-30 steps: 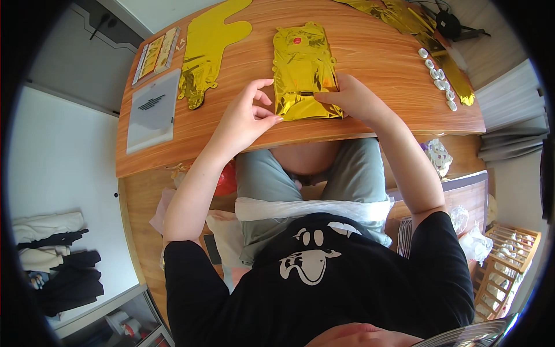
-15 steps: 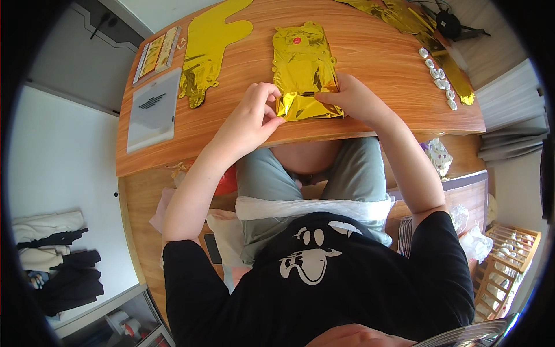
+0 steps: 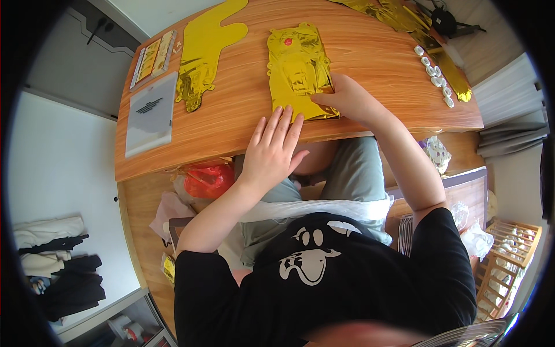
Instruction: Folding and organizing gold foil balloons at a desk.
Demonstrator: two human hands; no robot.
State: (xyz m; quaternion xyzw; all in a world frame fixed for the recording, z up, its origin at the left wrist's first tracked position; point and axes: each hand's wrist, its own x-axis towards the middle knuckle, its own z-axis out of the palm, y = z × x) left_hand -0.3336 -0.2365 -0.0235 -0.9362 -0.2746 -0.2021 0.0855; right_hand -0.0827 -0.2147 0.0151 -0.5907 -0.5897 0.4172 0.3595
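Note:
A flat, folded gold foil balloon (image 3: 296, 63) lies near the table's front edge, with small tabs along its sides and a red round spot near its far end. My left hand (image 3: 272, 151) is open, its fingers stretched out together and their tips resting on the foil's near left corner. At the near right side my right hand (image 3: 354, 103) grips the balloon's edge, the thumb lying across the top; its other fingers are mostly hidden. Creases run over the shiny middle of the foil.
Another gold foil balloon (image 3: 203, 46) lies flat to the left, beside a clear plastic bag (image 3: 151, 118) and a flat box (image 3: 155, 58). More gold foil (image 3: 448, 69) lies far right, near a row of small white coiled rolls (image 3: 433, 72). A red bag (image 3: 209, 179) sits below the table.
My left hand has let go of the foil's near left corner, drawn back toward me and flattened out. The raised near flap now lies flatter. My right hand stays at the right edge.

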